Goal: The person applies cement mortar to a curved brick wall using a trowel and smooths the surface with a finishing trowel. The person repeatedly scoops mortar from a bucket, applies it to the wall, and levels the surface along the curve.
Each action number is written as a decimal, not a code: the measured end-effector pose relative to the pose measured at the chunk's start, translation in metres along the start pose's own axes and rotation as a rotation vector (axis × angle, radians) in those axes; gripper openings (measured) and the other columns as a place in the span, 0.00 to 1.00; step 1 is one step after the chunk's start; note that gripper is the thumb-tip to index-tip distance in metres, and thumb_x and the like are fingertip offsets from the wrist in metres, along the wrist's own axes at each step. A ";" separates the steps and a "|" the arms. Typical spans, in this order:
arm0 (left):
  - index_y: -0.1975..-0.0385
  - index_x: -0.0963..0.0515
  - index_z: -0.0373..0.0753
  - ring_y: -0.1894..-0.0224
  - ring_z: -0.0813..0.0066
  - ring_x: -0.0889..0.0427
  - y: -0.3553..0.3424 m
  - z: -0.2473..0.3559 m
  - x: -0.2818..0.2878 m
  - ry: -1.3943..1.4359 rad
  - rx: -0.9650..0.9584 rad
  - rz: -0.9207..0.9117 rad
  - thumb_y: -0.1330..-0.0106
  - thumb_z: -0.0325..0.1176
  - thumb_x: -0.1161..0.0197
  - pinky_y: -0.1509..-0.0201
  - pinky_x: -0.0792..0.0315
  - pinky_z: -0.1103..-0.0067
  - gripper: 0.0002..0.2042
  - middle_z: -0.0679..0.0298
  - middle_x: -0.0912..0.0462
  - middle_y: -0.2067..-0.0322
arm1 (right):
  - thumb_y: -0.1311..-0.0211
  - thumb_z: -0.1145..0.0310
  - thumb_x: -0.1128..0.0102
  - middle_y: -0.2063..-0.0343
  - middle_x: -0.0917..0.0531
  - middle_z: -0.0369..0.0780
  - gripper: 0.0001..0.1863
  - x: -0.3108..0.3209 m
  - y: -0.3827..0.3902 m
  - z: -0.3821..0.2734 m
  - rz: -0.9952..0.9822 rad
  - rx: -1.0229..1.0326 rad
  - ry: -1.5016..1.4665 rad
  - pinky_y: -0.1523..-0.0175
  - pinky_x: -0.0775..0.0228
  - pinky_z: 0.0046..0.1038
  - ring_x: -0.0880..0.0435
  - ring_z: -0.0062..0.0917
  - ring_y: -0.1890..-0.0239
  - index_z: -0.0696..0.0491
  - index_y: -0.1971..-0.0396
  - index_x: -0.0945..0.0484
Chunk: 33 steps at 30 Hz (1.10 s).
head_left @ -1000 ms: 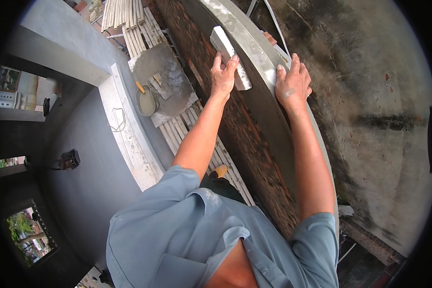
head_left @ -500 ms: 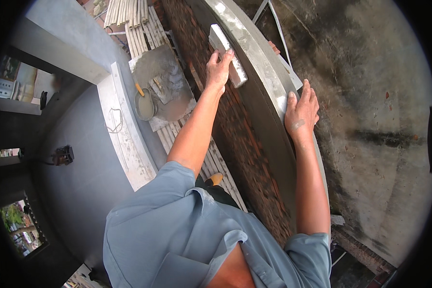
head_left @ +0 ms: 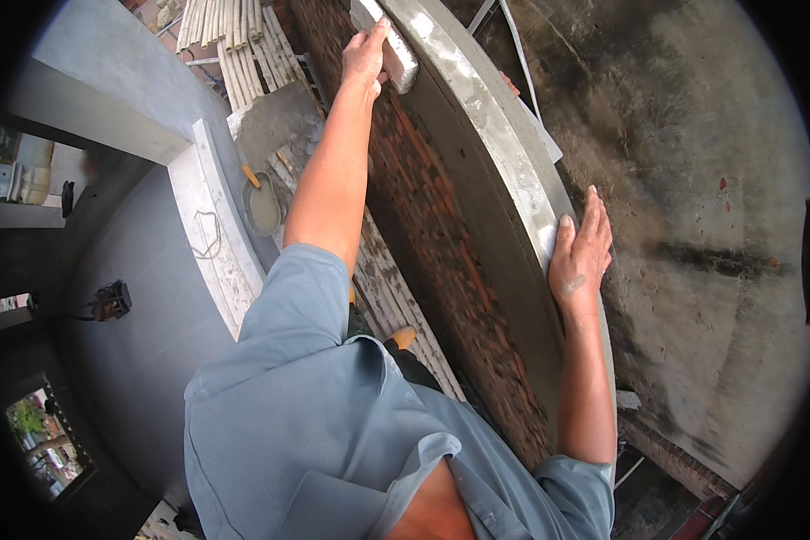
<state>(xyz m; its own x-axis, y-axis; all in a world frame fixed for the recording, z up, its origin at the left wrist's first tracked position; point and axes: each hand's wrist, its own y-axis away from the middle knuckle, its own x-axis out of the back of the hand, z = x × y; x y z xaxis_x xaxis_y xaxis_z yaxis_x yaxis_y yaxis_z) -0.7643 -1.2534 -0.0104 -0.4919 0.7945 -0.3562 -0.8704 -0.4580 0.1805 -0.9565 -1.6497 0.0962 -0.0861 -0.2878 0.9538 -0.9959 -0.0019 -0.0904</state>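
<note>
My left hand (head_left: 364, 61) is wrapped round a white foam-like float (head_left: 403, 70), at arm's length near the top of the view. The float lies flat against the grey mortar band (head_left: 481, 184) on the wall's side face, just under its coping. Below that band, bare red brick (head_left: 441, 229) shows. On the curved pale coping (head_left: 463, 76), at the right, rests my right hand (head_left: 581, 259), its fingers stretched out, holding nothing. The far end of the float is cut off by the view's edge.
Left of the wall, bamboo poles (head_left: 234, 67) form a platform bearing a mortar-smeared board (head_left: 274, 112) and a round pan (head_left: 263, 205) with an orange handle. A white ledge (head_left: 209, 211) runs beside them. Beyond the coping stands a stained concrete wall (head_left: 684, 162).
My left hand and the float have moved farther away along the wall's side, and the arm is straighter. My right hand has slid a little nearer to me along the coping.
</note>
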 end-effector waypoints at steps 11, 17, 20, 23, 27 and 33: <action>0.23 0.47 0.20 0.29 0.56 0.27 0.205 -0.068 -0.056 0.126 -0.152 -0.135 0.26 0.48 0.29 0.25 0.33 0.68 0.47 0.36 0.31 0.30 | 0.20 0.60 0.47 0.22 0.39 0.53 0.35 0.001 -0.001 -0.001 0.011 0.036 0.003 0.20 0.50 0.55 0.43 0.49 0.19 0.42 0.17 0.46; 0.49 0.19 0.43 0.68 0.74 0.14 0.006 -0.001 -0.007 0.057 0.016 0.014 0.30 0.58 0.30 0.64 0.21 0.70 0.24 0.67 0.14 0.64 | 0.20 0.60 0.46 0.22 0.39 0.52 0.35 0.001 0.000 0.001 0.013 0.008 0.035 0.20 0.50 0.55 0.43 0.49 0.19 0.42 0.18 0.45; 0.44 0.21 0.41 0.61 0.72 0.13 0.027 0.004 -0.007 -0.065 -0.023 0.027 0.30 0.59 0.30 0.59 0.20 0.69 0.28 0.63 0.13 0.59 | 0.20 0.60 0.46 0.22 0.39 0.52 0.36 0.000 0.001 0.000 0.014 0.018 0.028 0.20 0.50 0.54 0.43 0.49 0.19 0.42 0.18 0.45; 0.22 0.42 0.25 0.35 0.62 0.22 0.132 -0.032 -0.038 0.005 -0.069 0.034 0.28 0.49 0.27 0.32 0.26 0.65 0.46 0.46 0.23 0.35 | 0.21 0.60 0.46 0.22 0.39 0.52 0.36 0.001 0.000 -0.001 0.019 -0.004 0.033 0.20 0.50 0.54 0.42 0.48 0.19 0.42 0.18 0.45; 0.23 0.44 0.20 0.31 0.61 0.25 0.141 -0.043 -0.043 0.118 -0.099 0.017 0.30 0.48 0.24 0.26 0.32 0.70 0.49 0.43 0.26 0.31 | 0.20 0.60 0.47 0.21 0.40 0.52 0.36 0.003 -0.001 -0.004 -0.003 -0.008 0.018 0.20 0.51 0.55 0.43 0.49 0.19 0.41 0.17 0.46; 0.37 0.23 0.45 0.55 0.68 0.14 -0.052 0.008 0.017 0.007 0.066 -0.024 0.31 0.57 0.28 0.57 0.21 0.63 0.30 0.64 0.15 0.52 | 0.19 0.59 0.48 0.21 0.41 0.52 0.36 0.003 0.000 -0.004 0.001 -0.003 0.042 0.19 0.52 0.54 0.45 0.48 0.18 0.41 0.17 0.47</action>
<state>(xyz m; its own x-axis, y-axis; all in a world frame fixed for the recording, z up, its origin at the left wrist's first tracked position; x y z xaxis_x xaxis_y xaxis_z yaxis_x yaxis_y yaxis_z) -0.7275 -1.2123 -0.0183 -0.4712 0.8017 -0.3677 -0.8814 -0.4118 0.2315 -0.9566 -1.6473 0.1005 -0.0879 -0.2475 0.9649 -0.9959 0.0010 -0.0904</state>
